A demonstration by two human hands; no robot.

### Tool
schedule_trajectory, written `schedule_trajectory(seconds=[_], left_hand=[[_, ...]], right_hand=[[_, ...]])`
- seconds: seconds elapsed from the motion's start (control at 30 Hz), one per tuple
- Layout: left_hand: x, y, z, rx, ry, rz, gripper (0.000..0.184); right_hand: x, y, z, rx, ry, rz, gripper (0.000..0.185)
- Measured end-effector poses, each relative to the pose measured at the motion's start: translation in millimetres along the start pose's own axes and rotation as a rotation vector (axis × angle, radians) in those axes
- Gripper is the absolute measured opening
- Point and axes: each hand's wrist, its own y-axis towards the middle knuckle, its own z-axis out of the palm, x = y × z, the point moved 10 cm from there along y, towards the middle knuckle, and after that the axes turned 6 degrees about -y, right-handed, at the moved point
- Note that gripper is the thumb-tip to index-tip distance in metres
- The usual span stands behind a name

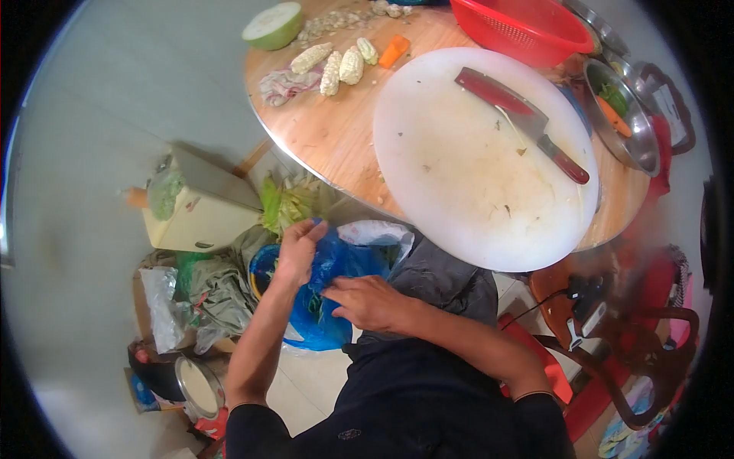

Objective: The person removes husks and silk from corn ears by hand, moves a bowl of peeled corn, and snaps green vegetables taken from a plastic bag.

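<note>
My left hand (300, 249) is closed on the upper part of a blue plastic bag (327, 256). Lower and to the right, my right hand (368, 303) touches the same bag, its fingers partly bent around something too small to make out. Green scraps (315, 304) show inside the bag lining a bin below my hands. Beyond them, a cleaver (527, 118) lies on a round white cutting board (474, 176), with small scraps around it.
Corn cobs (331, 73), a carrot piece (394, 51), a cut gourd (274, 26) and a cloth (287, 86) lie on the wooden table (336, 138). A red basket (527, 34) and a metal bowl (642, 138) stand right. Leaves (287, 203) lie beyond the bin.
</note>
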Motion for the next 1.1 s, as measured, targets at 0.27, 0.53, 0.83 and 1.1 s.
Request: schedule_trajectory(seconds=[0.27, 0.53, 0.83, 1.1], left_hand=[[-5.3, -1.1, 31.3, 0.122, 0.317, 0.142, 0.045], [188.8, 42.3, -48.7, 0.269, 1.153, 0.095, 0.018], [42.9, 32.4, -64.3, 0.177, -0.59, 0.218, 0.014], [249.6, 68.9, -60.7, 0.377, 1.156, 0.139, 0.036]], right_hand=[[-77.2, -2.9, 64.9, 0.03, -0.393, 0.198, 0.02], [-52.8, -30.9, 10.5, -0.211, -0.468, 0.141, 0.01], [-77.4, -38.6, -3.5, -0.118, -0.389, 0.519, 0.045], [-56.4, -46.3, -6.1, -0.105, -0.349, 0.486, 0.064]])
